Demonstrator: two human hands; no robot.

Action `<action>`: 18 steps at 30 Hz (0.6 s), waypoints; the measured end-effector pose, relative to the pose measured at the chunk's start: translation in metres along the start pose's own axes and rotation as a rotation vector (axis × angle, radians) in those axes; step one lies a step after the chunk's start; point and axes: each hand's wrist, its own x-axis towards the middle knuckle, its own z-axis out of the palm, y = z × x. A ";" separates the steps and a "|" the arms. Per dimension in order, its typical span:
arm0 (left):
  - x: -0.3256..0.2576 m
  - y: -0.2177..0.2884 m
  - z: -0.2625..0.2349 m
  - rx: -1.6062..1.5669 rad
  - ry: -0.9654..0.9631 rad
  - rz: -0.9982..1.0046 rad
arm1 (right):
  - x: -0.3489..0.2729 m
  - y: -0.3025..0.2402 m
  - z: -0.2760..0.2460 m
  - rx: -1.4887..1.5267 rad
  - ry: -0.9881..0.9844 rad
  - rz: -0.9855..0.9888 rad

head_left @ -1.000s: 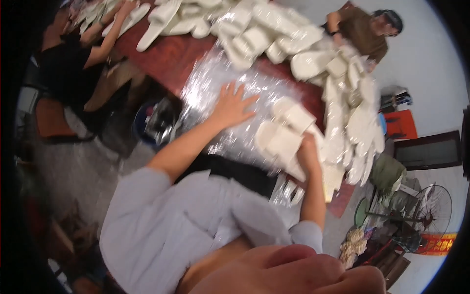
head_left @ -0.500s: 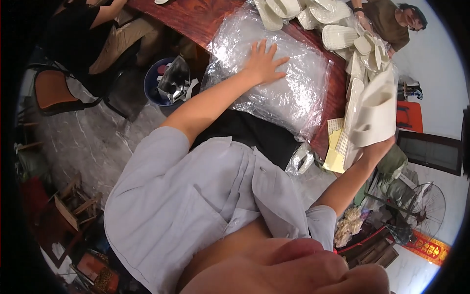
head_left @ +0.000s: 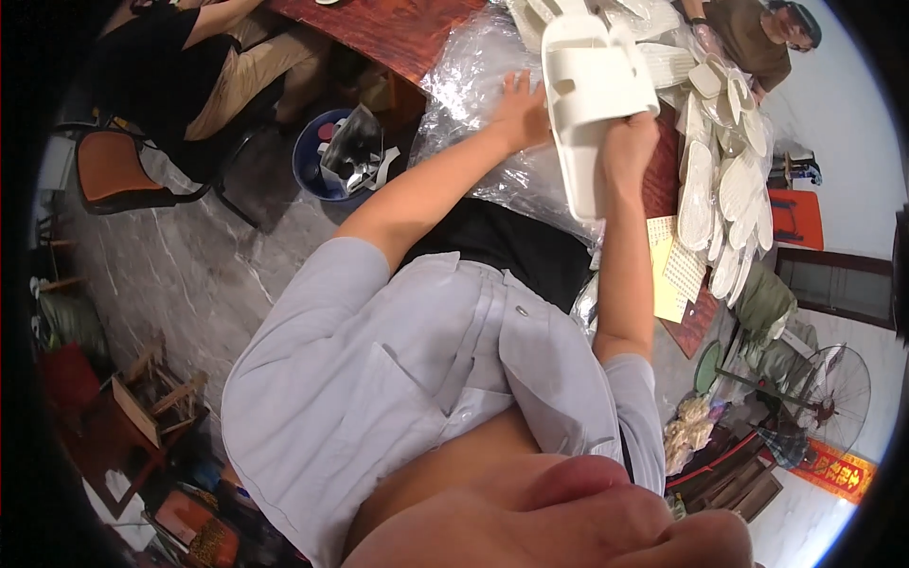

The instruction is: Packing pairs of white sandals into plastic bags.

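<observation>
A pair of cream-white slide slippers (head_left: 579, 99) is in my right hand (head_left: 629, 150), raised over the table with the fingers closed on its edge. The second slipper sits behind the first and is partly hidden. My left hand (head_left: 523, 112) lies on a stack of clear plastic bags (head_left: 464, 71), fingers spread and nothing gripped; the slippers come close beside it and cover part of the stack. Right of the stack, many more white slippers (head_left: 696, 180) lie heaped, some in clear wrapping.
Yellow and white label sheets (head_left: 670, 275) lie at the right edge of the reddish wooden table (head_left: 388, 33). A blue bin (head_left: 308, 156) with scraps stands on the floor at left, near an orange-brown chair (head_left: 118, 166). One person sits far left; another (head_left: 748, 43) is beyond the heap.
My right hand has swung from the right edge of the table inward and up, bringing the slippers over the bags. My left hand stays on the stack.
</observation>
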 end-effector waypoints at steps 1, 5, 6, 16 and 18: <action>-0.001 0.003 -0.001 0.325 -0.070 -0.039 | -0.001 0.027 0.013 -0.216 -0.107 -0.022; -0.005 0.002 -0.007 0.720 -0.180 -0.051 | -0.034 0.073 0.023 -0.215 -0.318 0.010; -0.006 0.006 -0.007 0.751 -0.191 -0.034 | -0.037 0.085 0.018 -0.165 -0.285 0.019; -0.016 -0.001 -0.010 0.732 -0.180 -0.026 | -0.073 0.136 -0.038 0.486 0.006 0.451; -0.020 -0.013 -0.012 0.612 -0.007 0.011 | -0.082 0.132 -0.033 0.403 0.014 0.413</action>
